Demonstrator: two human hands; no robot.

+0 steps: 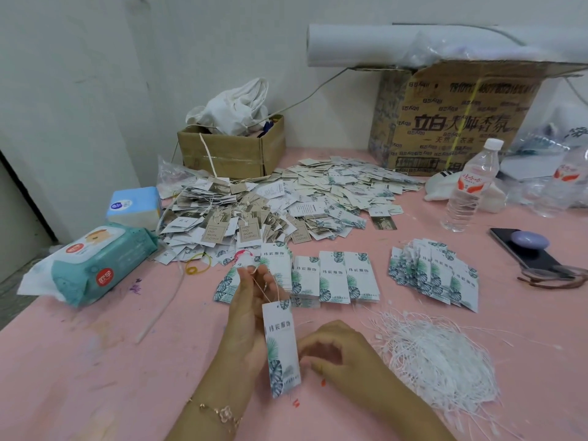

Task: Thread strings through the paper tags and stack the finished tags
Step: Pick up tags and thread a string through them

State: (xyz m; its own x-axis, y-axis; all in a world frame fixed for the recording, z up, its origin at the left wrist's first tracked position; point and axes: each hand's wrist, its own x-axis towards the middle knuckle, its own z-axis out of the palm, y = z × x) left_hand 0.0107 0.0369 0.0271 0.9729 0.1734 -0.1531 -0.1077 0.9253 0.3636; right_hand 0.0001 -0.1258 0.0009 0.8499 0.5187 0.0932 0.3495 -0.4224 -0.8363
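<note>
My left hand is raised above the pink table and pinches a thin string at its fingertips. A white paper tag with green leaf print hangs from that string. My right hand is just right of the tag's lower part, fingers curled, touching its edge. A loose heap of white strings lies to the right. Rows of unthreaded leaf tags lie beyond my hands, and a fanned stack of tags sits further right.
A large pile of mixed tags spreads across the back. Wet wipes pack and tissue pack sit left, a small cardboard box and a big printed carton behind. A water bottle and phone stand right.
</note>
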